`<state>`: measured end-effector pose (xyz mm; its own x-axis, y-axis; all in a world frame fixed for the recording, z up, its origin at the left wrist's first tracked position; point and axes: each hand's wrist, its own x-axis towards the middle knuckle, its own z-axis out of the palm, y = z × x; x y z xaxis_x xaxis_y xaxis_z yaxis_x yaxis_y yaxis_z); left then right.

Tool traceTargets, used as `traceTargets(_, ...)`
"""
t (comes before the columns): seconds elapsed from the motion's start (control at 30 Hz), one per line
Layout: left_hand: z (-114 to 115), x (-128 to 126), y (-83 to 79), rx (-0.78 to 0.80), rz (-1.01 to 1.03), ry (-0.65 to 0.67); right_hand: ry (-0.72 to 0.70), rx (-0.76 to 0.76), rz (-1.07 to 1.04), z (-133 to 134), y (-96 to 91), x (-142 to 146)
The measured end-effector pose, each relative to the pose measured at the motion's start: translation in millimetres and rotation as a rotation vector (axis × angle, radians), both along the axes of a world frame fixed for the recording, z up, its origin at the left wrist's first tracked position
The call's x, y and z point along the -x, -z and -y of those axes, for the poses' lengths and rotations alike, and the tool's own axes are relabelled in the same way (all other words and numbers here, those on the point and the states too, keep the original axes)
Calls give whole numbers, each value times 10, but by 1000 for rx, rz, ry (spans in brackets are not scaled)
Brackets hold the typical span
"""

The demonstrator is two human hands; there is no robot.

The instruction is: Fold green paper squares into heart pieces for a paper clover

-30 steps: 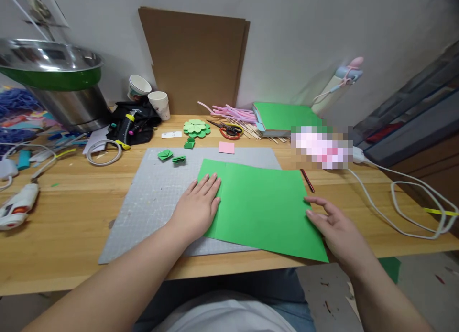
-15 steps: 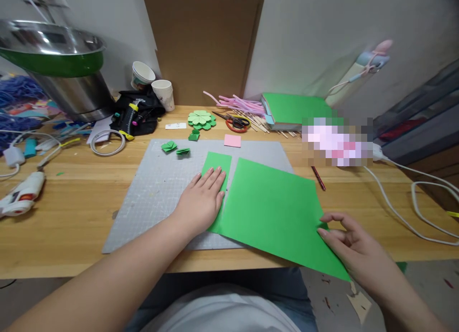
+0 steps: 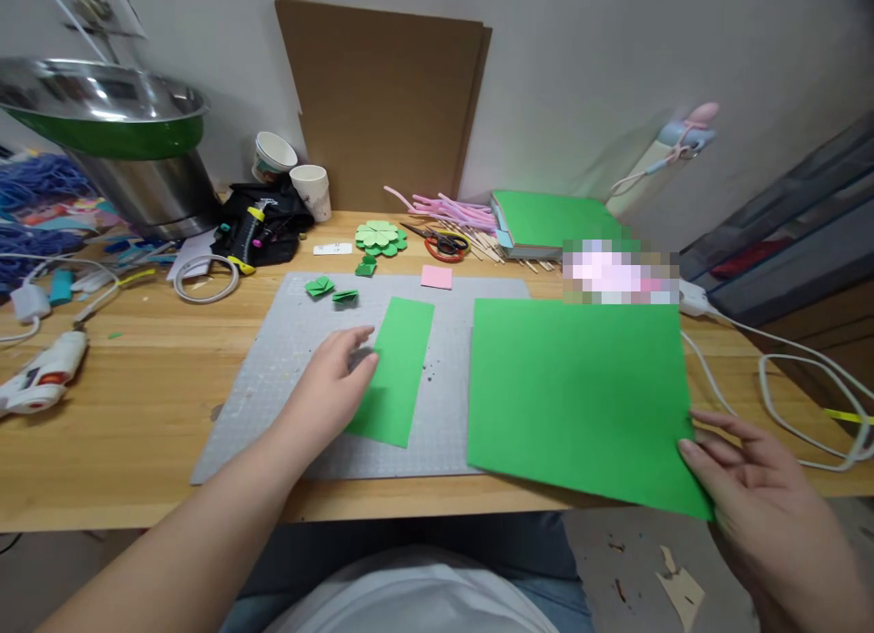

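Note:
A narrow strip of green paper (image 3: 401,378) lies on the grey cutting mat (image 3: 273,387). My left hand (image 3: 334,378) hovers at the strip's left edge, thumb and fingers apart and nothing between them. To the right, a large sheet of green paper (image 3: 580,396) is pinched at its right edge between the thumb and fingers of my right hand (image 3: 751,478). That sheet overlaps the mat's right side and the wooden table. Small folded green paper pieces (image 3: 319,288) and a pink paper square (image 3: 437,277) sit along the mat's far edge.
Behind the mat are a green paper flower (image 3: 381,238), scissors (image 3: 447,242), pink stems (image 3: 451,210) and a stack topped with green paper (image 3: 560,219). A tape roll (image 3: 206,279) and glue gun (image 3: 51,373) lie left. A white cable (image 3: 806,360) curls at right.
The large sheet has moved right, away from the strip, with my right hand gripping it. My left hand has lifted off the strip and shifted left.

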<state>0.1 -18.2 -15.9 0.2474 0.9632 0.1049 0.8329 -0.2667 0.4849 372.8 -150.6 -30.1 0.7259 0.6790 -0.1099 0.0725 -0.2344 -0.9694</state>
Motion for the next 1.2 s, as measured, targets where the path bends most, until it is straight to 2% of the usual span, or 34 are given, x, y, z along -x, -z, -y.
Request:
traceTargets(0.13, 264, 23, -79, 0, -38, -59, 80, -221, -93, -343, -75, 141)
traceTargets(0.27, 424, -164, -117, -29, -220, -158, 1, -319, -164, -818, -78, 302)
traceTargets(0.47, 418, -273, -102, 26, -309, -50, -178, -329, -284, -1428, -73, 478)
traceTargets(0.67, 365, -256, -132, 74, -331, 23, -266, -270, -257, -1788, -17, 585)
traceTargets(0.8, 339, -241, -192, 71, -362, -78, -306, -217, -143, -2006, 56, 597)
traceTargets(0.93, 359, -228, -257, 77, -400, -171, -331, -183, 72, -2182, 49, 538)
traceTargets(1.07, 379, -233, -265, 92, -407, -149, -384, -211, 370, -2112, -60, 629)
traceTargets(1.13, 377, -236, -254, 102, -409, -133, -501, -218, 503, -2007, -119, 821)
traceTargets(1.2, 373, -233, -243, 107, -411, -119, -715, -192, 602, -1930, -165, 1087)
